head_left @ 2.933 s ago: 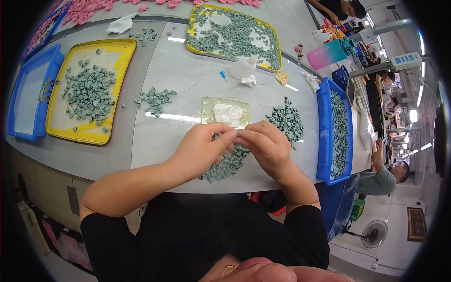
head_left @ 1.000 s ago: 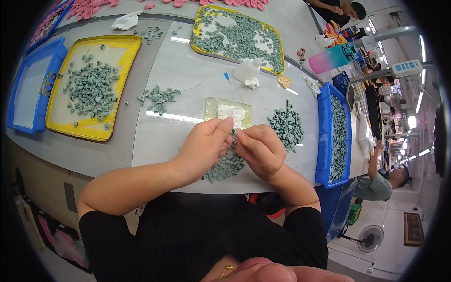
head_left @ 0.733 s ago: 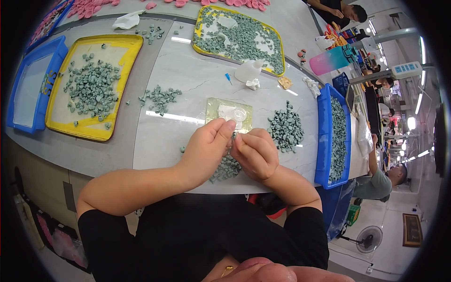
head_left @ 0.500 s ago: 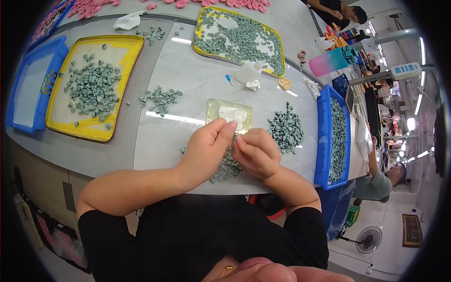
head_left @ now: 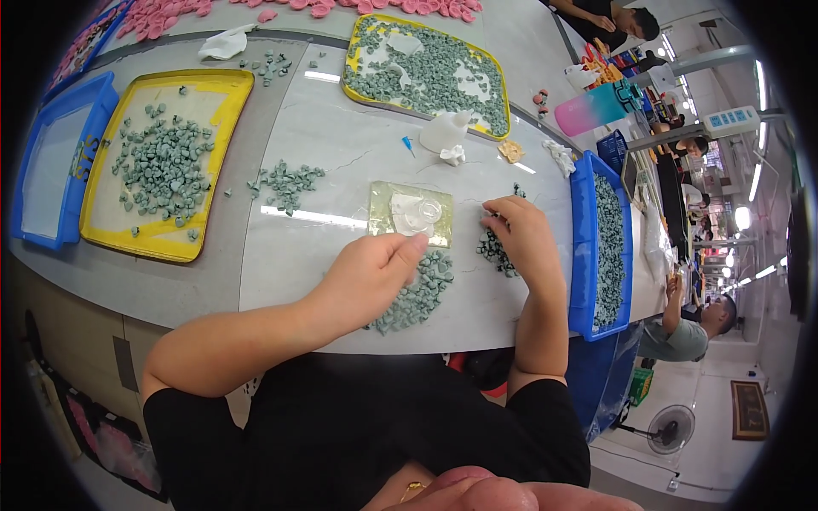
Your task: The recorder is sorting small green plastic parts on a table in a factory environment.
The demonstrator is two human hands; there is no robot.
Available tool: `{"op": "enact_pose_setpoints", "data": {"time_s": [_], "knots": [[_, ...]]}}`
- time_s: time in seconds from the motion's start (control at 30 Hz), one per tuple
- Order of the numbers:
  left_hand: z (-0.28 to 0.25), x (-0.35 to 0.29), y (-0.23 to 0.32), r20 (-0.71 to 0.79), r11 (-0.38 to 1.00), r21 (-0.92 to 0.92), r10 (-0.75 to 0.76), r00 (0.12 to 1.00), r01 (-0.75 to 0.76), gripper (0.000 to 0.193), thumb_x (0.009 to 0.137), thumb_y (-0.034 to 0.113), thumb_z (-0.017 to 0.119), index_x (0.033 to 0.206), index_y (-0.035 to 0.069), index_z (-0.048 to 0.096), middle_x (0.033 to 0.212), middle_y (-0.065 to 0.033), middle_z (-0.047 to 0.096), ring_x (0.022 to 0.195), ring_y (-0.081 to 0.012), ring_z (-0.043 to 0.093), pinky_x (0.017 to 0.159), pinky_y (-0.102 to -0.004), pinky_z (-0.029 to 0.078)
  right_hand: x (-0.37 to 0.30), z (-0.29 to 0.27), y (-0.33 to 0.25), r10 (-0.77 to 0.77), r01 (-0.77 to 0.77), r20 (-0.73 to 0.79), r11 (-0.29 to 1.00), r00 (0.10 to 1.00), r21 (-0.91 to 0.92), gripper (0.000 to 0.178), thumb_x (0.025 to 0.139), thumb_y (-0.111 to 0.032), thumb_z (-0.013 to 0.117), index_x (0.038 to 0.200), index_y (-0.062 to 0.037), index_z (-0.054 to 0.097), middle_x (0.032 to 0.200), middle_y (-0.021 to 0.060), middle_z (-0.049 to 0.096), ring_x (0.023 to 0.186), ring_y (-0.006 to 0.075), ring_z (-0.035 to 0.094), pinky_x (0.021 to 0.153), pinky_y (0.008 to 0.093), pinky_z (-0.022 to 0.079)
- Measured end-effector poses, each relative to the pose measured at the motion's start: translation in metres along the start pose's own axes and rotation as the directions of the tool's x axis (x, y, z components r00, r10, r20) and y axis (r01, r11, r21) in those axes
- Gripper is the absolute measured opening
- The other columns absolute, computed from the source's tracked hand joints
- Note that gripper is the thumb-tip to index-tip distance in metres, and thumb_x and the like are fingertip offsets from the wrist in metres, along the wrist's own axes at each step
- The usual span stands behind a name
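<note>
My left hand hovers at the near edge of the clear yellowish pad, thumb pressed against curled fingers. Whatever it may hold is hidden. Beneath and beside it lies a pile of small grey-green moulded pieces. On the right, my right hand reaches over another pile of dark-tipped grey-green pieces, thumb and fingertips apart at its upper side. On the pad rest a white paper or cloth piece and a small clear round dish.
Yellow-rimmed trays of green pieces stand at left and far middle. A blue bin of pieces stands right. Beyond the pad are a white bottle and a blue tip. A loose green heap lies left.
My hands have parted. The right hand has moved right to the dark-tipped pile, its fingers spreading; the left stays near the pad, slightly lower.
</note>
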State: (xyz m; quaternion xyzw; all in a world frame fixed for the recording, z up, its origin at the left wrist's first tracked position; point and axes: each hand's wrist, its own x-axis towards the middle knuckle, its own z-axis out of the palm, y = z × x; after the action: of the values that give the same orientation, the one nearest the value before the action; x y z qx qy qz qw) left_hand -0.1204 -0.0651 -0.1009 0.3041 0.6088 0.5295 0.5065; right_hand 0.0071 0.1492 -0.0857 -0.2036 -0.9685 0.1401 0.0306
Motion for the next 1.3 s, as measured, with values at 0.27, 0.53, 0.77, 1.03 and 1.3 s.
{"op": "enact_pose_setpoints", "data": {"time_s": [0.27,0.53,0.77,1.03,1.3], "knots": [[-0.007,0.003,0.002,-0.022,0.769,-0.636,-0.097,0.995,0.061,0.021,0.095,0.014,0.042,0.101,-0.002,0.055,0.075,0.0003,0.045,0.057,-0.005,0.036,0.05,-0.0194,0.033,0.002,0.011,-0.016,0.037,-0.027,-0.052,0.982,0.998,0.184,0.019,0.076,0.003,0.059,0.094,-0.0002,0.064,0.086,0.0092,0.06,0.072,0.0182,0.059,0.066,0.0263,0.047],[-0.003,0.004,-0.006,0.116,0.739,-0.659,-0.083,0.99,0.139,0.02,0.095,0.015,0.046,0.098,-0.002,0.056,0.078,-0.0011,0.05,0.059,-0.0052,0.037,0.051,-0.019,0.032,-0.007,0.015,-0.064,-0.273,0.377,-0.278,0.807,0.921,0.455,0.023,0.074,0.009,0.062,0.094,-0.0012,0.065,0.09,0.009,0.06,0.081,0.0194,0.059,0.07,0.0267,0.047],[-0.002,0.008,-0.008,0.076,0.708,-0.702,-0.022,0.997,0.069,0.017,0.094,0.015,0.05,0.094,-0.001,0.056,0.076,-0.0009,0.05,0.058,-0.0046,0.037,0.049,-0.0183,0.031,-0.006,0.027,-0.065,-0.41,0.577,-0.472,0.763,0.781,0.292,0.029,0.067,0.01,0.068,0.094,0.0002,0.065,0.085,0.0094,0.063,0.081,0.024,0.059,0.071,0.0315,0.047],[0.0,0.008,-0.005,-0.069,0.893,-0.449,-0.001,0.998,-0.03,0.02,0.09,0.015,0.056,0.1,-0.002,0.059,0.076,-0.0016,0.053,0.06,-0.004,0.041,0.051,-0.0174,0.035,-0.009,0.025,-0.06,-0.38,0.525,-0.464,0.819,0.8,0.234,0.031,0.063,0.006,0.072,0.092,-0.0031,0.066,0.08,0.0055,0.062,0.071,0.0208,0.058,0.063,0.0289,0.046],[-0.001,0.007,-0.005,-0.123,0.943,-0.33,0.002,0.992,-0.043,0.023,0.089,0.017,0.059,0.102,-0.002,0.061,0.076,-0.0013,0.055,0.061,-0.0033,0.044,0.052,-0.0159,0.038,-0.012,0.025,-0.066,-0.405,0.525,-0.445,0.83,0.798,0.186,0.029,0.062,0.009,0.07,0.089,-0.0015,0.066,0.079,0.0073,0.061,0.068,0.0204,0.058,0.058,0.0283,0.046]]}}
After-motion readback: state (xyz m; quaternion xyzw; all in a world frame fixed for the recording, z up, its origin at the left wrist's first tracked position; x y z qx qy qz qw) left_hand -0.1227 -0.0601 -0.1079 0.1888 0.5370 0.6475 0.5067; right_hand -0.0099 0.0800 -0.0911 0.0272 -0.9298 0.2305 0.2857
